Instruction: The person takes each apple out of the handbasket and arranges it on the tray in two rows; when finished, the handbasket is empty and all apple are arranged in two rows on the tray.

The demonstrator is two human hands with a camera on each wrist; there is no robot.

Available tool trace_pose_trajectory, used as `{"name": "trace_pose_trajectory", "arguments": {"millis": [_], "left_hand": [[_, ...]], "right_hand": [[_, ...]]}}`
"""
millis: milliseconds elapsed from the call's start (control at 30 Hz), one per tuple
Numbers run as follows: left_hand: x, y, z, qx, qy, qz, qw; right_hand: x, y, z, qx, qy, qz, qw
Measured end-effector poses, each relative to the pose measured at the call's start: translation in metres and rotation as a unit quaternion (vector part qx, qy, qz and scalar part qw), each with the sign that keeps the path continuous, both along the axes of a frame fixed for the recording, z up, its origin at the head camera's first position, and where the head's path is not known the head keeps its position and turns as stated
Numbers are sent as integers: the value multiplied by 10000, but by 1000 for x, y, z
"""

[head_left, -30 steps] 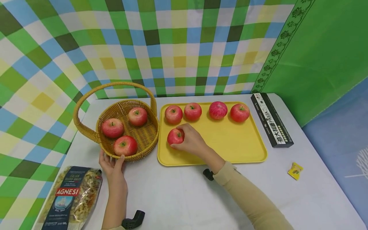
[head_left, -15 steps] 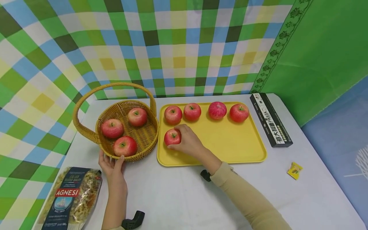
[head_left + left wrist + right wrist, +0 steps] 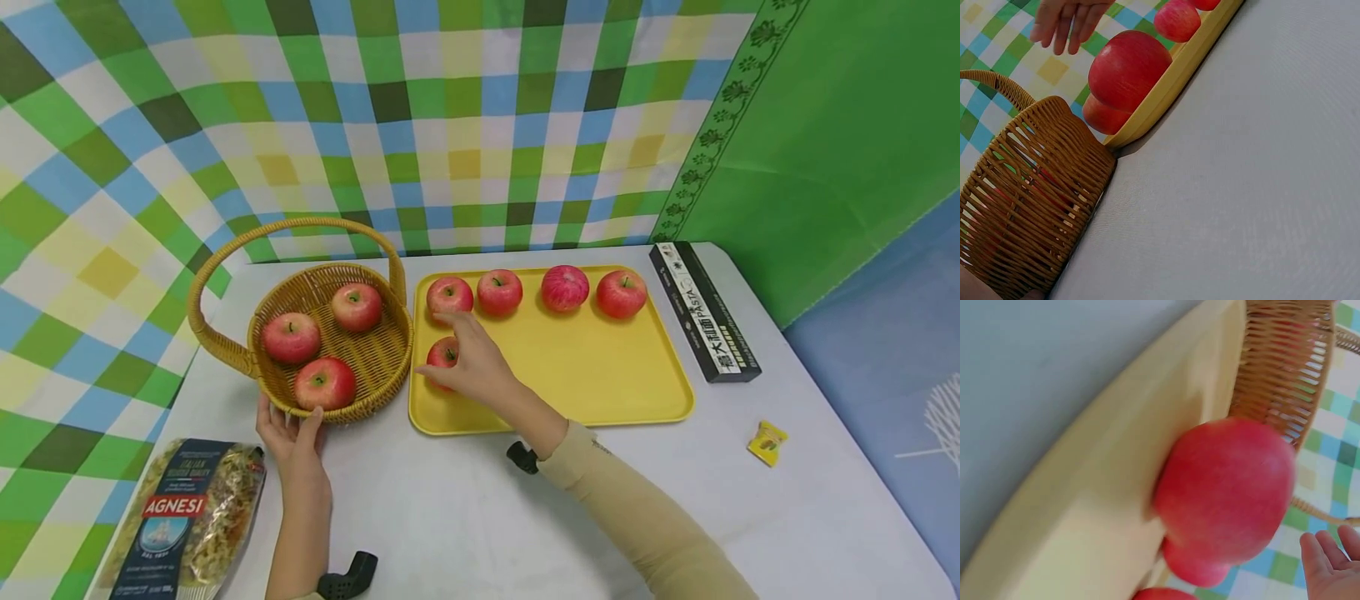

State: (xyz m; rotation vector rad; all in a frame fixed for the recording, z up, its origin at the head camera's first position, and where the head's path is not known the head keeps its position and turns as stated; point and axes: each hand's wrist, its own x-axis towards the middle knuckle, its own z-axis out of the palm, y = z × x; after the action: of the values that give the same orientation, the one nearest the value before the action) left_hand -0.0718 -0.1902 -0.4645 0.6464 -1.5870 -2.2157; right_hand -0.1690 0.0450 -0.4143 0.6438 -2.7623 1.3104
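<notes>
Right hand (image 3: 468, 367) hovers over a red apple (image 3: 442, 353) near the left edge of the yellow tray (image 3: 600, 375); fingers spread and nearly straight, holding nothing, and contact with the fruit cannot be told. The apple sits stem-up on the tray floor, round, no clear long axis; in the left wrist view it lies just inside the tray's rim (image 3: 1166, 81). Four more apples (image 3: 498, 292) line the tray's far edge. The tray's near half and right side are bare yellow. Left hand (image 3: 288, 433) rests at the near rim of the wicker basket (image 3: 375, 367), thumb against the weave, fingers relaxed; the basket holds three apples and stands just beside the tray's left edge.
</notes>
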Motion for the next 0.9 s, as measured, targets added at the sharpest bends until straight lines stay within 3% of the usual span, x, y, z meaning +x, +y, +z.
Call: {"name": "trace_pose_trajectory", "arguments": {"millis": [367,700,900], "left_hand": [[0,0,-2,-47,126,-10,9999],[1,0,-2,10,155,31,9999],[0,0,-1,19,153,36,9999]], "right_hand": [[7,-51,10,141,-205,660,9975],[0,-102,4,1024,-134,1405,9847],[-6,-119,-2,1572,-57,1602,9745]]}}
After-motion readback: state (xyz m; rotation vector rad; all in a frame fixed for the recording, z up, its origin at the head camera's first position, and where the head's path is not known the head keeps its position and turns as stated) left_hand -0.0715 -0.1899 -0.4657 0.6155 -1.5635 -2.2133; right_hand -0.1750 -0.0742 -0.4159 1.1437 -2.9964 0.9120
